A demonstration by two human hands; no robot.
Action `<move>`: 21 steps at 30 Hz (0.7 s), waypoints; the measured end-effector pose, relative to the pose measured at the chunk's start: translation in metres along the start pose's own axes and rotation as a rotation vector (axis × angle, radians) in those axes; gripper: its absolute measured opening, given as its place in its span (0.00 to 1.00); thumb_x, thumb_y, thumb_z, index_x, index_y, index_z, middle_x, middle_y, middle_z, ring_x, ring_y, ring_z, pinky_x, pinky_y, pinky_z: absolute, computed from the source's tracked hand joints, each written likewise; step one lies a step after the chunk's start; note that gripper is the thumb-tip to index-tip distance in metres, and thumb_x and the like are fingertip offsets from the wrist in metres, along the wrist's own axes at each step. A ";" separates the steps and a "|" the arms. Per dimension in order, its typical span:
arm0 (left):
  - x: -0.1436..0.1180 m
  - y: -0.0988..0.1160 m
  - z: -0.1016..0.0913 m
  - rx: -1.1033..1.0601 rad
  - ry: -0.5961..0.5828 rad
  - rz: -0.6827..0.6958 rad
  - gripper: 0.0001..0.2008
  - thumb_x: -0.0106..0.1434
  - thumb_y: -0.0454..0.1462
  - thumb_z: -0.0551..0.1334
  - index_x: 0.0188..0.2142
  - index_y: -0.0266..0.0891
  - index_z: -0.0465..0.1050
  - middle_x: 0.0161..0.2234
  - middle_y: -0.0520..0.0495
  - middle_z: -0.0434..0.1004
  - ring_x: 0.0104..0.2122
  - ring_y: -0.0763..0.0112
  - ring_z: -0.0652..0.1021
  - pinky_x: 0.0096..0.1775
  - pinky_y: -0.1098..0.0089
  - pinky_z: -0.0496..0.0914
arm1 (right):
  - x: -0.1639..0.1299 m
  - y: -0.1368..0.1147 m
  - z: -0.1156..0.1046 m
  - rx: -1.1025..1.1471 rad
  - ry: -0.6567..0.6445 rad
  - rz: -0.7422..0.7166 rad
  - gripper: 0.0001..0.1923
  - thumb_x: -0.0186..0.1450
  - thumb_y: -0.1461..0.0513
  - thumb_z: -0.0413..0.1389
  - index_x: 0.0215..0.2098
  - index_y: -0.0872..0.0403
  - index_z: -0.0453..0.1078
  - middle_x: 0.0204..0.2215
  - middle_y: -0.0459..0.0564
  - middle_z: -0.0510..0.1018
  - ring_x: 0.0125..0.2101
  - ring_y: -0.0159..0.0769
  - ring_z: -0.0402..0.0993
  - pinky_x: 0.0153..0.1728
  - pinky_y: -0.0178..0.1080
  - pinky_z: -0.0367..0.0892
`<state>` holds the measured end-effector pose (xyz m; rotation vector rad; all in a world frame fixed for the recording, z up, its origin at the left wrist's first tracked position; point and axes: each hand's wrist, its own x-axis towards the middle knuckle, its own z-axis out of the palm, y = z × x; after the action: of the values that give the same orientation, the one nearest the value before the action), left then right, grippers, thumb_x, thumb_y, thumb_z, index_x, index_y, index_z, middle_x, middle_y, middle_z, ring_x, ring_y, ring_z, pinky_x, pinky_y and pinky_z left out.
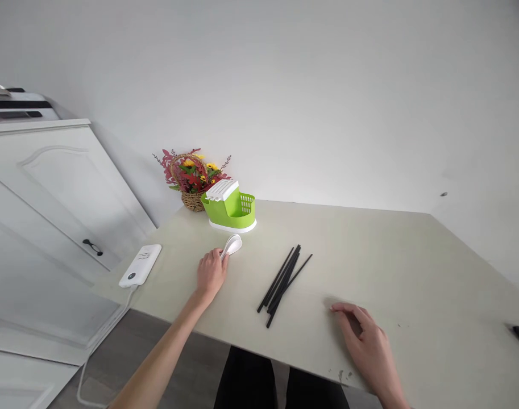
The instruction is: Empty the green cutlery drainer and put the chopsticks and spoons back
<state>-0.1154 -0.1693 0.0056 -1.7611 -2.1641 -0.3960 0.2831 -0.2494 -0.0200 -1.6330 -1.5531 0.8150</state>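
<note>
The left hand (211, 274) has its fingers (223, 257) curled, seemingly pinching the handle of the white plastic spoon (232, 245), whose long axis runs from them toward the green plastic cutlery holder (230, 209) just beyond. The right hand (365, 339) rests flat, fingers loosely together and empty, on the pale counter (412, 272), well apart from the holder.

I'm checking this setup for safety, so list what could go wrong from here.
1. The left hand grips only the handle ends of the white spoons; one could slip loose.
2. The black chopsticks lie loose between both hands; a sweep of the right hand might roll them off the table.
3. The power bank sits near the edge, its cable hanging down; a snag could drag it off.
</note>
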 end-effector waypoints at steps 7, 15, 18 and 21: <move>-0.003 0.002 -0.006 -0.016 -0.022 0.003 0.19 0.78 0.44 0.48 0.49 0.36 0.72 0.37 0.38 0.82 0.39 0.54 0.82 0.41 0.63 0.70 | 0.000 -0.002 0.001 -0.037 0.018 -0.020 0.19 0.70 0.46 0.50 0.47 0.44 0.77 0.50 0.49 0.81 0.38 0.40 0.79 0.32 0.38 0.72; -0.016 0.010 -0.025 -0.141 -0.110 0.041 0.20 0.78 0.43 0.46 0.53 0.40 0.74 0.44 0.41 0.83 0.40 0.59 0.82 0.38 0.68 0.70 | 0.001 -0.003 0.002 -0.005 0.050 -0.061 0.17 0.70 0.48 0.50 0.43 0.44 0.77 0.48 0.49 0.83 0.45 0.43 0.79 0.38 0.39 0.72; -0.022 0.033 -0.039 -0.233 -0.114 0.086 0.21 0.79 0.44 0.45 0.53 0.42 0.75 0.45 0.42 0.83 0.39 0.61 0.82 0.35 0.69 0.70 | 0.002 -0.004 0.002 0.011 0.044 -0.065 0.17 0.70 0.49 0.50 0.43 0.45 0.78 0.48 0.50 0.82 0.43 0.44 0.79 0.35 0.40 0.71; -0.026 0.072 -0.055 -0.290 -0.129 0.184 0.22 0.79 0.44 0.43 0.54 0.43 0.75 0.41 0.44 0.81 0.37 0.63 0.82 0.33 0.70 0.69 | 0.003 -0.006 0.001 0.043 0.050 -0.086 0.18 0.69 0.49 0.50 0.43 0.47 0.78 0.48 0.52 0.82 0.44 0.45 0.79 0.34 0.39 0.71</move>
<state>-0.0361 -0.2010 0.0460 -2.1774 -2.0893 -0.5894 0.2793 -0.2463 -0.0151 -1.5338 -1.5489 0.7513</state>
